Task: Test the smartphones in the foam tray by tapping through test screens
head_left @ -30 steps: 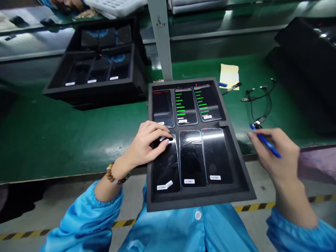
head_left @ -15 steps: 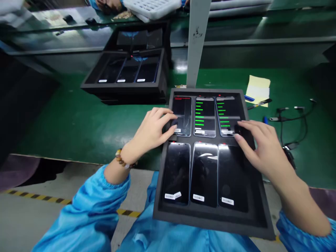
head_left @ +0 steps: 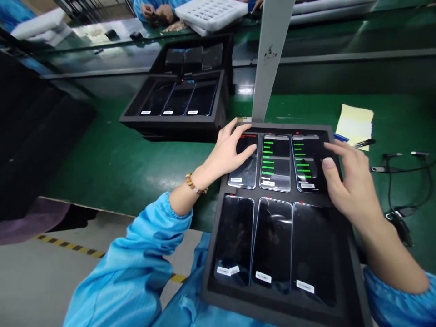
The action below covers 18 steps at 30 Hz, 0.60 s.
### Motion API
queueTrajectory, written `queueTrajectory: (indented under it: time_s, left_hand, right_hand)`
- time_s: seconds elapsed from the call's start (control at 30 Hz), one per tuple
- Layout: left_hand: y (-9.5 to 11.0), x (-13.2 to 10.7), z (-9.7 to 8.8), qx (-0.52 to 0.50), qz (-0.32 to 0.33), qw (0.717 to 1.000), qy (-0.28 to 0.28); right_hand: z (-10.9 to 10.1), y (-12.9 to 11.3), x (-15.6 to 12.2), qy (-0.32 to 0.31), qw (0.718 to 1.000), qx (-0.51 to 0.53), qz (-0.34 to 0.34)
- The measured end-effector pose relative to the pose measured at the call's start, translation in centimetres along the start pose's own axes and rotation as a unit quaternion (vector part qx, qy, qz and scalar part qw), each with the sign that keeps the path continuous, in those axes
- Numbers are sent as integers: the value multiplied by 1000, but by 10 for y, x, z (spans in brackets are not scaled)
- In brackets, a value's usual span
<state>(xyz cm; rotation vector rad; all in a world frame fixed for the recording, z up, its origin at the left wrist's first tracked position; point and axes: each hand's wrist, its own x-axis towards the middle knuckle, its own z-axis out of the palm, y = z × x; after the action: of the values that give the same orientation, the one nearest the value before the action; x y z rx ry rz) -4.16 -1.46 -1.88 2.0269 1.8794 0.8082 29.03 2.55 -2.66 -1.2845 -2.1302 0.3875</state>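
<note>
A black foam tray (head_left: 344, 254) lies in front of me, half on the green bench, with several phones in two rows. The back row's screens are lit: the left phone (head_left: 242, 169) shows red text, the middle phone (head_left: 275, 162) and right phone (head_left: 305, 162) show green lines. The front three are dark with white labels. My left hand (head_left: 227, 152) rests with fingers spread on the top of the back left phone. My right hand (head_left: 347, 181) hovers open over the tray's right edge, thumb beside the back right phone. It holds nothing.
A second black tray (head_left: 177, 119) with dark phones sits at the back left on the green bench (head_left: 112, 159). A grey post (head_left: 269, 54) rises behind my tray. A yellow notepad (head_left: 355, 125), pens and black cables (head_left: 402, 181) lie to the right. Another person's hands (head_left: 156, 11) work across the bench.
My left hand slid from the front left phone up to the back left phone. My right hand put down the blue pen and came to the tray's right side. The view shifted left.
</note>
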Motion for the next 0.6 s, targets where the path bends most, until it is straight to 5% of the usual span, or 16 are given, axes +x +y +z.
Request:
queueTrajectory:
  time_s: [0.2, 0.3, 0.6]
  left_hand:
    - [13, 63, 18, 74, 20, 996, -49]
    - [16, 63, 22, 83, 3, 994, -76]
    - [20, 50, 13, 137, 26, 990, 13]
  right_hand:
    - [20, 6, 48, -17, 1000, 21, 1]
    - [24, 8, 48, -15, 999, 34, 16]
    - [23, 10, 44, -18, 999, 44, 6]
